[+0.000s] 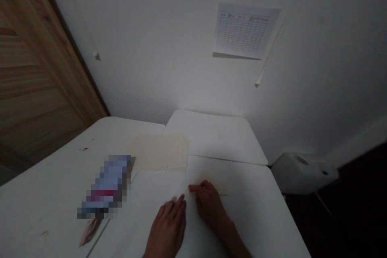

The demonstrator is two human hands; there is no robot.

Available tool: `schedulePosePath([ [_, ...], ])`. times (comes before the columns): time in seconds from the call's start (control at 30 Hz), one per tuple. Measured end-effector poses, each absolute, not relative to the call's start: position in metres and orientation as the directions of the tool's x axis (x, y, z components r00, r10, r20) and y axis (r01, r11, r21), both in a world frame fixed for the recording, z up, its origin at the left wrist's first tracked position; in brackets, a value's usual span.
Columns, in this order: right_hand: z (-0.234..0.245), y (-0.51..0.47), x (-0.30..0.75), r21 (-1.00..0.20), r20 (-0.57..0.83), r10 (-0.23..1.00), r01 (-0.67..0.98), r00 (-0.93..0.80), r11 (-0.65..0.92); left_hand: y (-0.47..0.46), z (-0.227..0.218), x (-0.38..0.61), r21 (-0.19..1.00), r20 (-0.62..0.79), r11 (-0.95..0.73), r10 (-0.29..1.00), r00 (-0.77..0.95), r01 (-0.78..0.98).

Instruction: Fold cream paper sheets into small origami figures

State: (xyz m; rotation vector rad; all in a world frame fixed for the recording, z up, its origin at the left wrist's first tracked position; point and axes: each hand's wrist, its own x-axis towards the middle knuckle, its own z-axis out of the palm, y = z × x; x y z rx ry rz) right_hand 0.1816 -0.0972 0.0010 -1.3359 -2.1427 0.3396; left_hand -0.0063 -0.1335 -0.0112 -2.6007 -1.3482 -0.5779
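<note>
My left hand lies on the white table, palm down, with its fingers stretched out and nothing visible in them. Just to its right, my right hand is closed, its fingers bent together and pointing left near the tabletop. A thin, pale strip shows on the far side of the right hand and runs out to the right. Whether the fingers grip this strip is hidden. Beyond both hands lies a pale beige, finely lined rectangle, like thin strips set side by side; its exact kind is unclear.
On the left stands or lies a pixelated blue and red item, with a pinkish object below it. White tables meet at seams. A printed sheet hangs on the wall. A white box-like object is beyond the right edge.
</note>
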Motion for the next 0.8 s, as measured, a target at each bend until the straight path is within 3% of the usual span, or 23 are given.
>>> schedulePosePath([
  [0.27,-0.0006,-0.0964,0.1812,-0.419,0.323,0.878,0.779,-0.352,0.466,-0.1341,-0.0089,-0.0047,0.066,0.420,-0.571,0.760,0.496,0.819],
  [0.57,0.0058,-0.0973,0.1807,-0.438,0.204,0.885,0.769,-0.418,0.465,-0.1342,-0.0056,-0.0040,0.088,0.433,-0.577,0.756,0.491,0.812],
  [0.8,-0.0018,-0.0984,0.1766,-0.461,0.217,0.914,0.790,-0.342,0.405,-0.1352,-0.0051,-0.0047,0.044,0.417,-0.561,0.762,0.495,0.826],
])
